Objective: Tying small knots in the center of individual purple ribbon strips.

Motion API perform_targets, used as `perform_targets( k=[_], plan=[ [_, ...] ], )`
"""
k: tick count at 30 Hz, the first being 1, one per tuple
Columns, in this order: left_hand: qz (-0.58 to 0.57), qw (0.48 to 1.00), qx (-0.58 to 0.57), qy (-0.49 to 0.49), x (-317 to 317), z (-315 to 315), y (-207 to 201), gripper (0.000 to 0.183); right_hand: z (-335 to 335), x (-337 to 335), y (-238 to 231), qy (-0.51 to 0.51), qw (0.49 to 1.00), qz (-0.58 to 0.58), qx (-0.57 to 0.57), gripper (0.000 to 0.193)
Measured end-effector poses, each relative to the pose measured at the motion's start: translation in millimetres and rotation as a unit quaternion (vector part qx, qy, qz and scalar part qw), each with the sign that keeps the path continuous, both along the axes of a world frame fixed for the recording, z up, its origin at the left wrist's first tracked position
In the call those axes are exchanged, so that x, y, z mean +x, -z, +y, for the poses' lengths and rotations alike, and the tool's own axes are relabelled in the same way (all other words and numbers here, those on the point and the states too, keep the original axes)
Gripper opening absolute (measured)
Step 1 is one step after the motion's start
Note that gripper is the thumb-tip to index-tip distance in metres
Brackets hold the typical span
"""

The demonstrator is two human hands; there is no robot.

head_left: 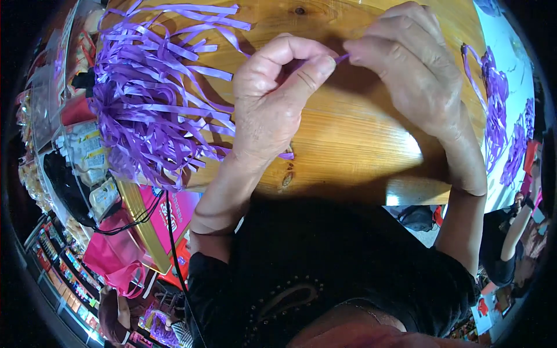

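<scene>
Over the wooden table (348, 139), my left hand (272, 93) pinches a purple ribbon (342, 58) between thumb and forefinger. My right hand (406, 64) pinches the same ribbon a short way off, so a small piece shows stretched between the fingertips. A ribbon end pokes out below my left wrist. Left of my left hand lies a big heap of shiny purple ribbon strips (156, 93), their cut ends reaching toward my forearm. The rest of the held ribbon is hidden by my hands.
More purple ribbon bundles (496, 98) lie at the right on a white surface (525, 75). Bagged packets (87, 153), a pink bag (119, 249) and a black cord (171, 232) are at the left. Other people's arms (513, 232) show at the right edge.
</scene>
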State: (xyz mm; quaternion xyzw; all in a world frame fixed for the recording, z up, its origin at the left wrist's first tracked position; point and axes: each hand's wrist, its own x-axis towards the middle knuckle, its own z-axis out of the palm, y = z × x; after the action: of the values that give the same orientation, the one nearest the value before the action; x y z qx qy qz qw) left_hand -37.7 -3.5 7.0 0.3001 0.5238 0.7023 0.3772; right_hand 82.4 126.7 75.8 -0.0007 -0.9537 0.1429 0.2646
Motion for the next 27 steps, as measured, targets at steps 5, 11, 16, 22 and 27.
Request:
perform_targets(
  k=[5,11,16,22,27],
  plan=[
    [0.004,0.997,-0.010,-0.073,-15.2,-3.4,-3.2,0.003,17.7,3.9,-3.1,0.060,0.997,-0.030,0.033,0.013],
    [0.066,0.995,-0.010,-0.074,-8.8,-2.0,-5.2,0.004,11.0,-10.8,1.8,-0.036,0.993,0.072,-0.085,0.019],
    [0.054,0.995,-0.014,-0.081,-7.0,-3.8,-7.3,0.005,9.5,-2.9,30.9,-0.041,0.999,0.033,0.001,0.036],
    [0.170,0.980,0.013,-0.106,-7.2,-3.8,-3.1,0.007,2.6,-0.2,41.6,-0.031,0.981,-0.039,-0.190,0.030],
    [0.263,0.959,-0.024,-0.097,-5.4,-4.7,-5.6,0.007,1.4,-1.8,49.6,-0.040,0.920,-0.061,-0.386,0.026]
  ],
)
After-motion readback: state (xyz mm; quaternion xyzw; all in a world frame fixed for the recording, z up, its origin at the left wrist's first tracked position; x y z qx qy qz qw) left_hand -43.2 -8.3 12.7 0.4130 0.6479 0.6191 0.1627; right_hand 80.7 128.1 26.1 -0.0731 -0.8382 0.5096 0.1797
